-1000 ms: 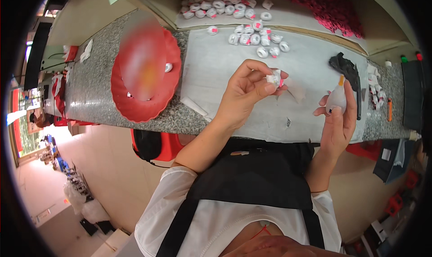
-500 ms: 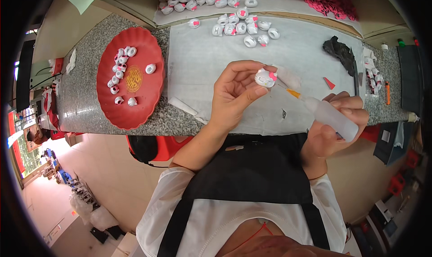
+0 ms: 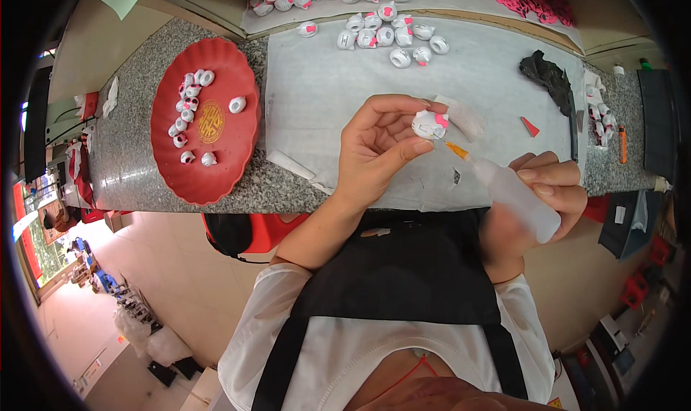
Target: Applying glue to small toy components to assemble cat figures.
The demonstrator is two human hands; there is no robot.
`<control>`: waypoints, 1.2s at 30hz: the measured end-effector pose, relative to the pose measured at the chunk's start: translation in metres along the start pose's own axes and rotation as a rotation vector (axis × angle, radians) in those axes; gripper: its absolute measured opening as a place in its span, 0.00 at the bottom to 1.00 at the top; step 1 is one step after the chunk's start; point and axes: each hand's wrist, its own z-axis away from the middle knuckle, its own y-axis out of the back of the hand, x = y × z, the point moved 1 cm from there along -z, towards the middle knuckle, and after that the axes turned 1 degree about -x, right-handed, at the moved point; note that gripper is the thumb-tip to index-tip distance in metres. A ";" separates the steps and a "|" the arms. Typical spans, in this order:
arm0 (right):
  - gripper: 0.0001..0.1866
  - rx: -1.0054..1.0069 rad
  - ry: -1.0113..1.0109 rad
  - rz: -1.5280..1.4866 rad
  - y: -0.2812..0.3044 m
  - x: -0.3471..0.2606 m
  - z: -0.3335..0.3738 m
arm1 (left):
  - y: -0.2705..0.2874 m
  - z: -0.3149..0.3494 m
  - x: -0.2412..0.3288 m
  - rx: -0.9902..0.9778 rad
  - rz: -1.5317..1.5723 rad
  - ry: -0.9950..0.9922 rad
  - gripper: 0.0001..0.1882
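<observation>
Within pinched left hand [image 3: 374, 148], white bead [image 3: 430, 126]; near it, bottle [image 3: 517, 195] in curled right hand [image 3: 561, 189]

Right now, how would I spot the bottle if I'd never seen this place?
Find the big pale sheet, then the right hand at its lower right. The bottle is in that hand, slanting up and left toward the white piece in the left hand. Its long, cloudy body narrowing to an orange tip sets it apart from the small, rounded white pieces beyond.
</observation>
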 end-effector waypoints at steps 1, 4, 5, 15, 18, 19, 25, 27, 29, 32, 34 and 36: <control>0.24 0.000 0.010 0.000 0.000 0.000 0.000 | 0.000 0.000 0.000 0.000 0.000 0.004 0.18; 0.24 -0.010 -0.001 0.004 0.000 -0.001 0.000 | -0.001 0.000 0.000 0.000 -0.006 0.008 0.17; 0.24 -0.010 -0.001 0.005 0.001 -0.001 0.000 | -0.001 0.000 0.000 0.001 -0.012 0.007 0.17; 0.24 -0.056 0.052 0.051 0.005 -0.002 -0.002 | 0.000 0.000 0.000 -0.010 -0.007 0.001 0.17; 0.24 -0.065 0.067 0.046 0.005 -0.002 0.000 | -0.001 0.000 0.000 -0.012 0.008 0.000 0.17; 0.25 -0.061 0.068 0.031 0.005 -0.002 0.001 | 0.000 0.000 0.000 -0.018 0.005 0.003 0.17; 0.17 -0.018 0.079 0.092 -0.003 -0.002 0.000 | 0.000 0.001 0.000 -0.025 0.001 0.013 0.17; 0.17 -0.027 0.075 0.092 -0.003 -0.003 0.000 | -0.001 0.001 0.000 -0.030 -0.001 0.017 0.17; 0.17 -0.036 0.070 0.092 -0.003 -0.003 0.000 | -0.001 0.001 0.000 -0.012 0.009 0.027 0.17; 0.17 -0.043 0.060 0.087 -0.003 -0.004 0.001 | -0.002 0.001 0.000 -0.005 0.020 0.021 0.17; 0.17 -0.034 0.060 0.074 -0.002 -0.004 0.000 | 0.000 0.001 -0.001 -0.051 0.018 0.000 0.17; 0.17 -0.031 0.064 0.069 -0.001 -0.003 0.000 | 0.001 0.001 -0.002 -0.095 0.014 -0.022 0.17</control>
